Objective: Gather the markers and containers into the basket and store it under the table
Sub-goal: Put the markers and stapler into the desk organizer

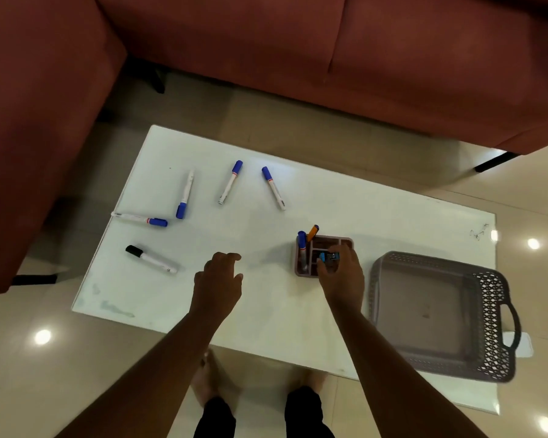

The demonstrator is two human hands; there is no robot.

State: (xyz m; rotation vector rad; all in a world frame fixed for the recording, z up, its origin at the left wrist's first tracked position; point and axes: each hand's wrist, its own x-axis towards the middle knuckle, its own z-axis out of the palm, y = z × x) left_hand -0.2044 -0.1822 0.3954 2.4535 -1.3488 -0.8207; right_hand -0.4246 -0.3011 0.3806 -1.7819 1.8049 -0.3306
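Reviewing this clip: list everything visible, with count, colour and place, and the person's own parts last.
blue-capped markers: four, white with blue caps, lying on the table's left and far part
black-capped marker: one, near left
organizer: one, mauve, centre, holding a blue and an orange marker
basket: one, grey, right end of the table
table: one, white
sofa: one, red-brown, behind
left hand: open, over the table
right hand: pinching a small blue object at the organizer
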